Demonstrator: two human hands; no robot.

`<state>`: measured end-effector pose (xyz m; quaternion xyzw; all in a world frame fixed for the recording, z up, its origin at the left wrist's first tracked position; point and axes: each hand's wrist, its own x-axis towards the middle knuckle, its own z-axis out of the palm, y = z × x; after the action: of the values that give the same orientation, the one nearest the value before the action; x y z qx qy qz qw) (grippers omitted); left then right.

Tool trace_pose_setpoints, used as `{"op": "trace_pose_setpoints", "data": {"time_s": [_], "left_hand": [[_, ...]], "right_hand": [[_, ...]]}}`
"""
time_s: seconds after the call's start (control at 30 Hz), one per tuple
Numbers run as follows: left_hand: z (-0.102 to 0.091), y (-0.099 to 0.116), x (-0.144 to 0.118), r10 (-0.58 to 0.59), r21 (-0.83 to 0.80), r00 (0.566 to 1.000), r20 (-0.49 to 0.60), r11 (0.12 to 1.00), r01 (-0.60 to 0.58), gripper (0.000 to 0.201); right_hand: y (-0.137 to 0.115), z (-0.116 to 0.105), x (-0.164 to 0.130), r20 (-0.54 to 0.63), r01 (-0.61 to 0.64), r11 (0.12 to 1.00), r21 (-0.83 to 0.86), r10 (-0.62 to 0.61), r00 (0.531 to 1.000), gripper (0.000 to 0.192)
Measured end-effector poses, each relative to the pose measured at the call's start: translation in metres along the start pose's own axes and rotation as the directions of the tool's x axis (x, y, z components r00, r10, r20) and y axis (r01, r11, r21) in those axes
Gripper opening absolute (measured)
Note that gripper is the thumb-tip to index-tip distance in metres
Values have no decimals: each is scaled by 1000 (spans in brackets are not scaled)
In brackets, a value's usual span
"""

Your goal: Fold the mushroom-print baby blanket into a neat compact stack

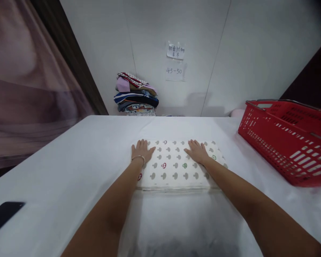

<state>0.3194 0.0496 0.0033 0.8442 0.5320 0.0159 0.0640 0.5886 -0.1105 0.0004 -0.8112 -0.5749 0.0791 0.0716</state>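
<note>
A folded cloth (pixel 176 166) printed with small mushrooms is laid flat in the middle of the white table (pixel 69 171). The left hand (pixel 141 150) is pressed palm-down on its far left corner, and the right hand (pixel 196 151) on its far right part, both with fingers spread and nothing gripped. A red basket (pixel 283 142) is placed at the right, a pile of clothes (pixel 135 94) by the wall, a black phone (pixel 2 216) near the left edge.

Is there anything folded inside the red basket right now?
Cannot tell: the red basket is seen from the side, so its inside is hidden, while both hands press the folded cloth on the table.
</note>
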Motion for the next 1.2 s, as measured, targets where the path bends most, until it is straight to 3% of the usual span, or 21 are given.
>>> {"op": "trace_pose_setpoints", "data": {"time_s": [0.1,0.27,0.43,0.6,0.73,0.87,1.2], "left_hand": [[-5,4,-2,-22,32,999,26,999,21,80],[-10,7,-5,-34,93,999,41,995,30,82],[-8,6,-2,-17,97,1000,3,995,17,82],[-4,2,2,5,79,1000,-28,997,-3,83],[0,-1,6,18,73,999,-51,997,-14,83],[2,-3,8,24,61,997,-67,998,-20,83],[-4,2,5,10,48,999,-39,999,-8,83]], "right_hand": [[-22,-12,2,-8,28,1000,-9,-28,1000,76],[-60,-10,9,29,290,957,15,-290,956,78],[-65,4,16,51,321,944,77,-325,944,74],[-42,-15,13,42,288,951,113,-294,955,75],[8,-26,1,-41,48,998,-48,-50,998,77],[47,-17,-6,-14,-121,990,-70,120,993,76],[64,-22,-18,-10,-190,981,-39,190,982,71]]}}
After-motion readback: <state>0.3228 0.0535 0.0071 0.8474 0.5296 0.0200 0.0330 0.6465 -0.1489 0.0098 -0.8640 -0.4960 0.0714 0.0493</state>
